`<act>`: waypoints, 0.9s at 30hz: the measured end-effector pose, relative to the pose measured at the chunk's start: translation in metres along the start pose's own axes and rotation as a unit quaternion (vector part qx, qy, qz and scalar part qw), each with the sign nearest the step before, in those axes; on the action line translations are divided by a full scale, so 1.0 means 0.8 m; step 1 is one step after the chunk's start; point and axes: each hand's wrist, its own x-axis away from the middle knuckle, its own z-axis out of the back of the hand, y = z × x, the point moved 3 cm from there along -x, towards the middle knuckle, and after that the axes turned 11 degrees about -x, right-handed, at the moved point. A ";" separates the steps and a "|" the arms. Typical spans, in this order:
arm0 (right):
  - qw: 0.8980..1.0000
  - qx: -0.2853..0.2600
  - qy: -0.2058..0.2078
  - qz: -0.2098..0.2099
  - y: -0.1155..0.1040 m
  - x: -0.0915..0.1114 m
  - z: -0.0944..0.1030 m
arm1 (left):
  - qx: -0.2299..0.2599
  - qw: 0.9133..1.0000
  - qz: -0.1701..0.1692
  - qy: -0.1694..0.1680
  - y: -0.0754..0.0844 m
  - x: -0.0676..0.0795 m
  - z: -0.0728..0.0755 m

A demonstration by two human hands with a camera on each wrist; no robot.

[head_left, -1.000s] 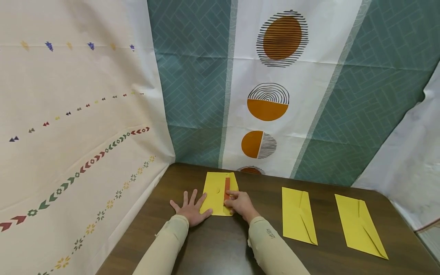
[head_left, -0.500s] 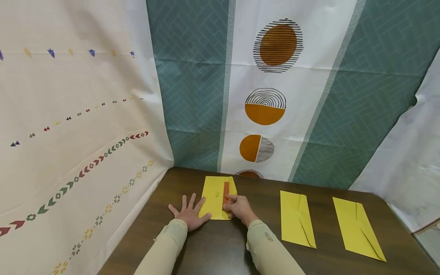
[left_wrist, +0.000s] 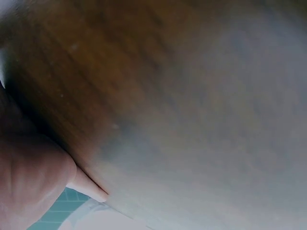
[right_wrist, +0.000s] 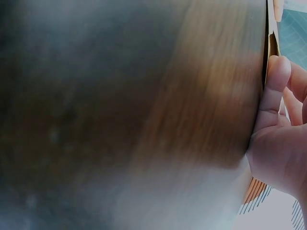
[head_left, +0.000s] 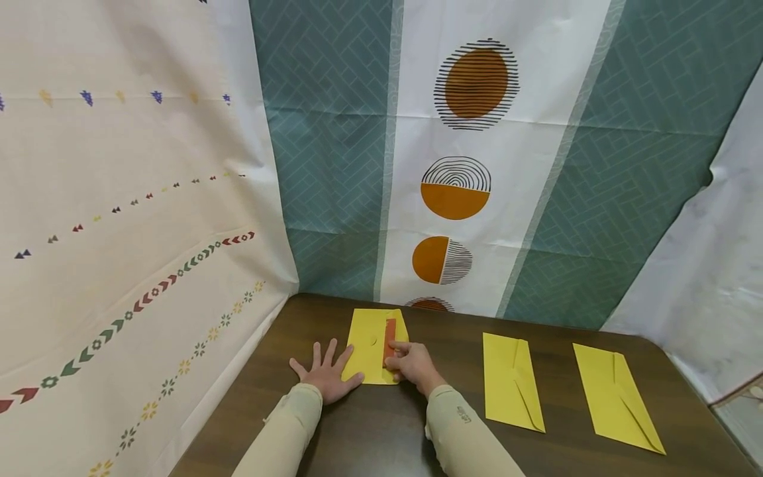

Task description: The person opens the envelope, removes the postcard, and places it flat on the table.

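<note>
A yellow envelope point(head_left: 363, 330) lies on the dark wooden table, with a flat orange-red strip point(head_left: 390, 330) along its right part. My left hand point(head_left: 326, 379) rests flat with fingers spread, its fingertips and thumb at the envelope's left edge. My right hand point(head_left: 415, 364) pinches the strip near its lower end with curled fingers and thumb. In the left wrist view, part of the left hand point(left_wrist: 33, 179) shows against the table. The right wrist view catches the right hand point(right_wrist: 280, 124) at the edge of the thin paper; the strip is hidden there.
Two more yellow envelopes, the nearer one point(head_left: 511, 381) and the farther one point(head_left: 620, 397), lie to the right on the table point(head_left: 369, 430). A patterned curtain point(head_left: 334, 165) hangs behind the table, and a cream cloth point(head_left: 149, 232) borders it on the left.
The head view has tilted slightly upward. Both hands stay on the envelope; the strip now leans a little, its lower end showing more to the left of the right fingertips.
</note>
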 end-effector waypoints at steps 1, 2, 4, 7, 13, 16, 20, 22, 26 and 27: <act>1.000 -0.002 0.000 -0.001 0.001 0.000 -0.001 | 0.001 1.000 0.002 -0.002 -0.001 0.001 0.000; 1.000 -0.003 -0.002 0.003 0.001 0.000 -0.002 | 0.001 1.000 0.003 -0.001 -0.002 0.001 0.000; 1.000 -0.005 -0.005 0.006 0.001 0.000 -0.004 | -0.001 1.000 0.006 0.001 -0.004 0.003 0.001; 1.000 -0.007 -0.012 0.010 0.002 0.000 -0.006 | -0.002 1.000 0.008 0.004 -0.005 0.005 0.002; 1.000 -0.002 0.001 0.006 0.000 0.005 0.001 | 0.000 1.000 -0.006 0.009 0.000 0.002 0.001; 1.000 -0.001 0.005 0.005 0.000 0.007 0.005 | -0.001 1.000 -0.005 0.010 0.002 -0.003 -0.002; 1.000 -0.004 -0.001 -0.004 0.001 0.008 0.006 | 0.005 1.000 -0.003 0.012 0.000 -0.005 -0.005; 1.000 -0.006 -0.002 -0.008 0.002 0.008 0.005 | 0.008 1.000 -0.002 0.010 -0.001 -0.005 -0.005; 1.000 -0.013 -0.002 -0.006 0.003 0.006 0.005 | 0.012 1.000 -0.001 0.006 -0.003 -0.003 -0.004; 1.000 -0.014 -0.003 -0.005 0.002 0.006 0.005 | 0.012 1.000 0.000 0.007 -0.003 -0.003 -0.004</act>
